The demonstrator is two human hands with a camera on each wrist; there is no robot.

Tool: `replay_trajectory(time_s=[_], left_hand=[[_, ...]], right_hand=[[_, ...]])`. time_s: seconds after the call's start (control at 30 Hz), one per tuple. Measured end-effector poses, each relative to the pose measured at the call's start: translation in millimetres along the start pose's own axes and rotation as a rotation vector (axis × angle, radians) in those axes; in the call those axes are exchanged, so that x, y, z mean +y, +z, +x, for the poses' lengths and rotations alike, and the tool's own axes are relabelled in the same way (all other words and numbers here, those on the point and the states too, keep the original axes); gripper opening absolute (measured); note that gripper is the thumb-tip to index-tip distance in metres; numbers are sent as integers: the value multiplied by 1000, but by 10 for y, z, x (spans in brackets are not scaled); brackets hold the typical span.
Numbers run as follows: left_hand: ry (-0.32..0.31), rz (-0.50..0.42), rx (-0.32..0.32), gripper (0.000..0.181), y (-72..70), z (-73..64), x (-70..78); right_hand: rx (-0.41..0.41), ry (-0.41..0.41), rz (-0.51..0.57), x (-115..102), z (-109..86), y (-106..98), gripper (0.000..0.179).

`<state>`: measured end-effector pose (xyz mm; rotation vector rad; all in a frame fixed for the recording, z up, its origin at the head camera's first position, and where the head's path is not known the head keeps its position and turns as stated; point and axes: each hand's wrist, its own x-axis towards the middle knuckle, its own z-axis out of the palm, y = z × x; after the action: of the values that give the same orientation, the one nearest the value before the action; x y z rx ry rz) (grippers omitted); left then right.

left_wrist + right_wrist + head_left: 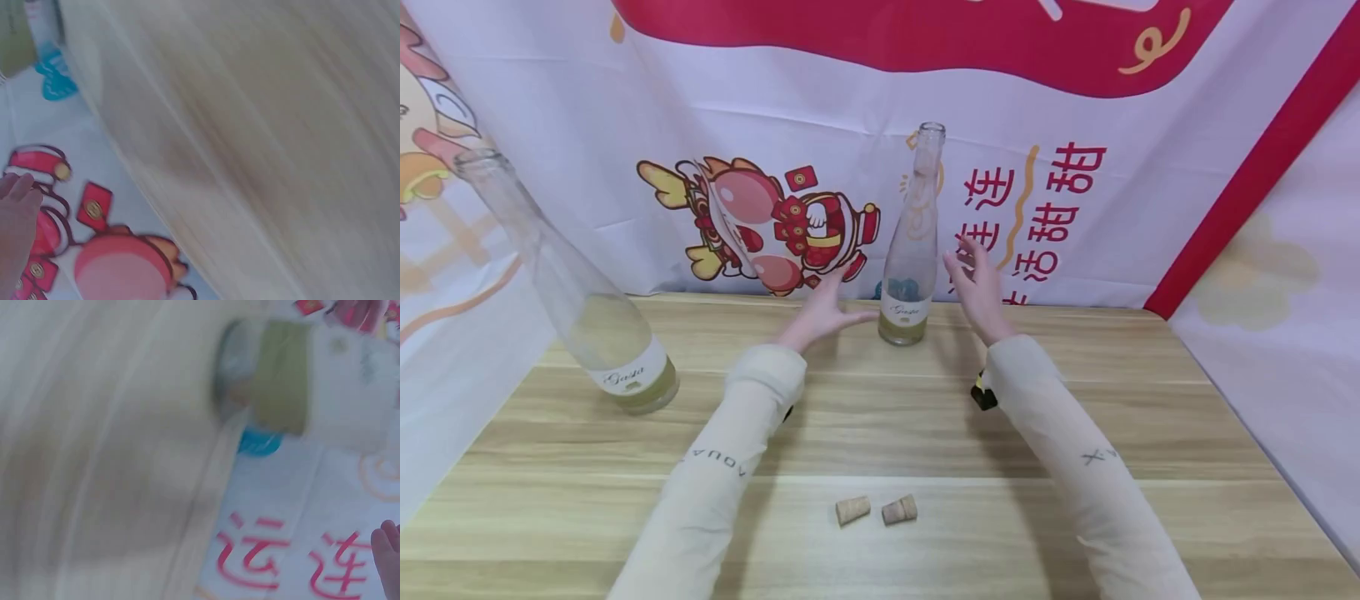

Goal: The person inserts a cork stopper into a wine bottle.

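A clear, empty glass bottle (913, 242) with a white label stands upright at the back of the wooden table (1075, 417). My left hand (822, 310) is open just left of its base, thumb pointing toward it, not touching. My right hand (976, 283) is open just right of the bottle, fingers spread, apart from the glass. The right wrist view shows the bottle's base (294, 375) blurred, with a fingertip (387, 550) at the lower right. In the left wrist view only my fingertips (15, 206) show at the left edge against the banner.
A second, larger bottle (580, 292) stands at the table's left. Two corks (853, 509) (899, 508) lie near the front edge. A small black and yellow thing (982, 393) sits under my right forearm. A printed banner (775, 167) hangs behind the table.
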<state>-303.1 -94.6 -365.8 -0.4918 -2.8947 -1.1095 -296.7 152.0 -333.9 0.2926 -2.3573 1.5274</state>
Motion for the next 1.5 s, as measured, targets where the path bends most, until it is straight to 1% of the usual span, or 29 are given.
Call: replay_trajectory(time_s=[0.1, 0.2, 0.3, 0.4, 0.53, 0.63, 0.67, 0.8, 0.93, 1.03, 1.2, 1.3, 1.4, 1.5], left_hand=[[12, -96, 2, 101, 67, 28, 118], [6, -181, -3, 100, 133, 53, 211], [-15, -262, -11, 101, 199, 83, 272], [-19, -323, -5, 97, 263, 116, 308], [20, -397, 7, 89, 338, 149, 351], [49, -443, 11, 89, 378, 169, 390], [49, -452, 13, 90, 388, 173, 401], [30, -462, 35, 90, 410, 195, 424], [9, -462, 37, 87, 415, 196, 437], [6, -465, 10, 86, 407, 183, 452], [6, -464, -67, 84, 363, 119, 495], [33, -454, -94, 84, 320, 79, 526], [61, -417, -114, 88, 267, 32, 569], [94, -382, -128, 91, 208, -41, 628]], right_hand=[[-30, 20, 108, -150, 11, 73, 63], [-64, 45, 155, -265, 17, 133, 69], [-88, 80, 169, -344, 26, 185, 73], [-93, 96, 190, -389, 34, 237, 75], [-84, 93, 228, -411, 50, 307, 74], [-77, 109, 221, -414, 63, 351, 76], [-73, 113, 214, -413, 69, 364, 76], [-58, 95, 165, -409, 91, 400, 77], [-47, 62, 146, -413, 84, 408, 73], [-46, 57, 150, -427, 47, 393, 70], [-56, 68, 135, -475, -48, 322, 68], [-68, 58, 138, -546, -105, 257, 66], [-90, 45, 151, -654, -178, 179, 65], [-115, 24, 166, -758, -274, 107, 64]])
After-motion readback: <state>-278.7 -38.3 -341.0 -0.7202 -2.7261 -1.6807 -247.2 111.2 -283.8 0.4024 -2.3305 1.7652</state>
